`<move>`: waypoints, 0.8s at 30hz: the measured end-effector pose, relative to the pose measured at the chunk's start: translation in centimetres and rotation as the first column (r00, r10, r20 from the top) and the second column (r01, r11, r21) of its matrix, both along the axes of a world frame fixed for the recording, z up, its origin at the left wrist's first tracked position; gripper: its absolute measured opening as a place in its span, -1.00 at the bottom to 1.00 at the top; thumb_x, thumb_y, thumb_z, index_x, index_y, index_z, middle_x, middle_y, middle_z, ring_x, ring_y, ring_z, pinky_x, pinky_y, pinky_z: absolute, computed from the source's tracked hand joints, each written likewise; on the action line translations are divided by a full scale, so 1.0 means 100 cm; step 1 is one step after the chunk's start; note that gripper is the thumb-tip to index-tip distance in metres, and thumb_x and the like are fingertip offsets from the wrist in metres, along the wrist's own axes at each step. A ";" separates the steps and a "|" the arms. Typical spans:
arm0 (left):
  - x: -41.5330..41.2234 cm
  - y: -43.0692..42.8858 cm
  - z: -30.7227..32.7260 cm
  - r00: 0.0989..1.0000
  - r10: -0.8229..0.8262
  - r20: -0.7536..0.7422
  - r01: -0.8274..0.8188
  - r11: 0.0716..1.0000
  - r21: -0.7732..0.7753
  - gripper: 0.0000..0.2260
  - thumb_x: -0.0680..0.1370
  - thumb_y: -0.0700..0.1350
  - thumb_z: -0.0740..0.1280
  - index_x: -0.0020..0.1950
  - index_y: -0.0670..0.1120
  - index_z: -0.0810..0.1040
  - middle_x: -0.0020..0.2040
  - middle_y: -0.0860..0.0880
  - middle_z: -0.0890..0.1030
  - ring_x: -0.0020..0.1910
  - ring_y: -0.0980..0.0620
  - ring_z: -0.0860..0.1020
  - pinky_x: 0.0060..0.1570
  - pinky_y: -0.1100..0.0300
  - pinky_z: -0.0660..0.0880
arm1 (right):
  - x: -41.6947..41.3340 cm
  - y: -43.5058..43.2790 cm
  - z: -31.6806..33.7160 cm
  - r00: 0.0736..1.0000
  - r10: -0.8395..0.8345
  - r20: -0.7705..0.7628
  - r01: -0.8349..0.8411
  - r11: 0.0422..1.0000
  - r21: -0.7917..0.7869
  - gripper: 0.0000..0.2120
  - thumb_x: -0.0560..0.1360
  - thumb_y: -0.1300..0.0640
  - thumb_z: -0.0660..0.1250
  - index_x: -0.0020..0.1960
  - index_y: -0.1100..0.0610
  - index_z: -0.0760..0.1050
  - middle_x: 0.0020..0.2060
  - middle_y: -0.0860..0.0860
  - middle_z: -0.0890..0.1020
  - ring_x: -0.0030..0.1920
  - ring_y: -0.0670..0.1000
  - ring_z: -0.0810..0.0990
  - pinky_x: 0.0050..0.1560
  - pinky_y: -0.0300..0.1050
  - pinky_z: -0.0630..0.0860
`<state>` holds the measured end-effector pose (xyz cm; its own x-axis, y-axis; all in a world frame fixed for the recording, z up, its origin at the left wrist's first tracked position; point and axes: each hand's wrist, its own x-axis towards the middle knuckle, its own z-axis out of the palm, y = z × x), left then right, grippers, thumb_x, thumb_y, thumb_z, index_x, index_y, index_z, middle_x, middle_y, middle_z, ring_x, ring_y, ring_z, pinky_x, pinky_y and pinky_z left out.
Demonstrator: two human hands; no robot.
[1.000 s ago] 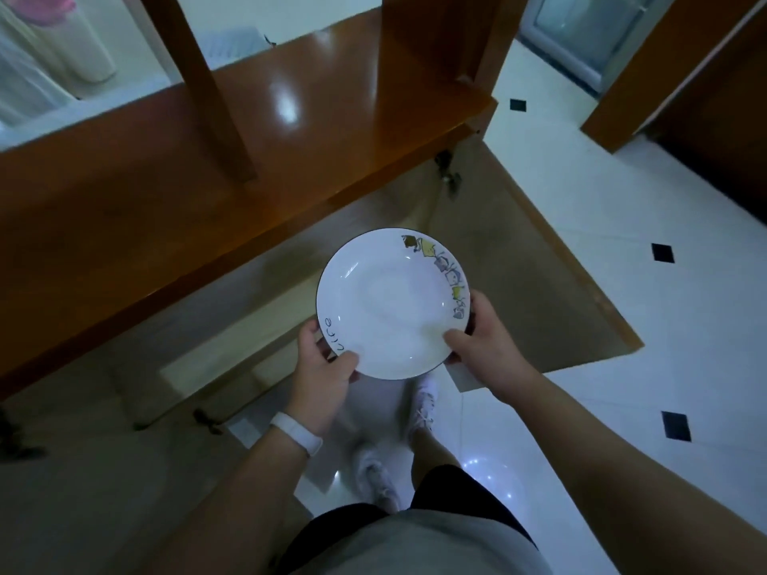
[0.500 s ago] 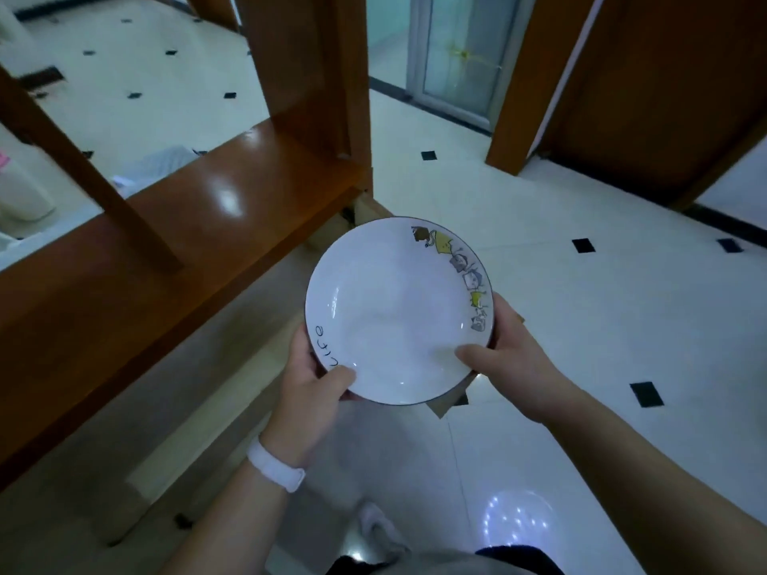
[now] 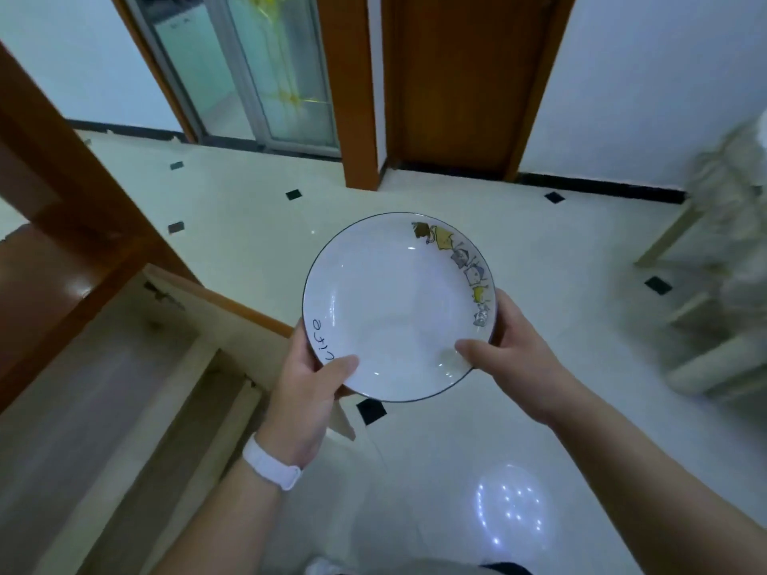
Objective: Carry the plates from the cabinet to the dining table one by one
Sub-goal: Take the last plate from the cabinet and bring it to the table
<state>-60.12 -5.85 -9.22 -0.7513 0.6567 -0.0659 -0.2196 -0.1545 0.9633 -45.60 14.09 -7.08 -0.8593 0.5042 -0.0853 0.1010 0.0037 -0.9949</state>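
A white plate (image 3: pixel 394 300) with a thin dark rim, cartoon figures along its right edge and handwriting on its left, is held level in front of me over the tiled floor. My left hand (image 3: pixel 309 379) grips its lower left edge with the thumb on top; a white band sits on that wrist. My right hand (image 3: pixel 512 350) grips the lower right edge, thumb resting inside the rim. The wooden cabinet (image 3: pixel 62 242) stands at my left, its door (image 3: pixel 232 321) swung open. The dining table is not in view.
White floor tiles (image 3: pixel 257 242) with small black insets stretch ahead. A glass sliding door (image 3: pixel 269 76) and a brown wooden door (image 3: pixel 460 76) are at the back. A pale blurred piece of furniture (image 3: pixel 722 284) stands at the right.
My view has swung right, away from the cabinet toward the open floor and doors. The plate stays in both hands, carried along with the turn.
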 end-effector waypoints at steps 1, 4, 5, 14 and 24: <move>0.012 0.021 0.002 1.000 -0.021 0.002 0.021 1.000 0.002 -0.49 0.41 -0.30 0.35 0.29 0.11 0.50 0.20 -0.05 0.63 0.12 -0.04 0.63 -0.11 0.19 0.58 | 0.018 0.015 0.001 1.000 -0.030 -0.001 0.030 1.000 -0.007 -0.49 0.27 0.07 0.40 0.18 -0.24 0.44 0.06 -0.08 0.66 0.01 0.02 0.66 -0.12 -0.02 0.64; 0.050 0.080 0.006 0.994 -0.104 0.012 0.104 0.995 0.004 -0.48 0.40 -0.29 0.34 0.30 0.11 0.50 0.20 -0.05 0.64 0.12 -0.06 0.63 -0.10 0.16 0.58 | 0.071 0.060 0.003 0.995 -0.103 -0.007 0.103 0.995 -0.017 -0.53 0.28 0.06 0.39 0.13 -0.29 0.46 0.02 -0.11 0.67 -0.07 -0.05 0.66 -0.22 -0.18 0.58; 0.063 0.099 0.007 0.990 -0.138 0.016 0.138 0.990 0.006 -0.49 0.40 -0.29 0.34 0.28 0.11 0.51 0.20 -0.05 0.64 0.12 -0.06 0.63 -0.09 0.15 0.58 | 0.089 0.074 0.004 0.992 -0.127 -0.009 0.127 0.992 -0.016 -0.54 0.29 0.08 0.39 0.11 -0.31 0.46 0.01 -0.12 0.67 -0.09 -0.07 0.66 -0.24 -0.21 0.57; 0.160 0.261 0.024 0.919 -0.392 -0.027 0.393 0.920 0.005 -0.51 0.39 -0.29 0.32 0.27 0.07 0.52 0.16 -0.05 0.65 0.06 -0.04 0.64 -0.15 0.13 0.58 | 0.226 0.173 0.013 0.899 -0.435 -0.047 0.436 0.900 0.005 -0.55 0.32 0.16 0.35 0.16 -0.16 0.44 0.00 -0.07 0.68 -0.04 0.09 0.66 -0.19 -0.07 0.61; 0.230 0.369 0.034 0.784 -0.620 -0.024 0.621 0.784 0.013 -0.51 0.41 -0.27 0.32 0.30 0.06 0.50 0.19 -0.07 0.64 0.08 -0.08 0.63 -0.16 0.12 0.58 | 0.314 0.217 0.020 0.711 -0.700 -0.068 0.696 0.714 -0.069 -0.58 0.33 0.18 0.32 0.16 -0.07 0.47 -0.04 -0.07 0.71 -0.10 -0.01 0.67 -0.15 -0.04 0.65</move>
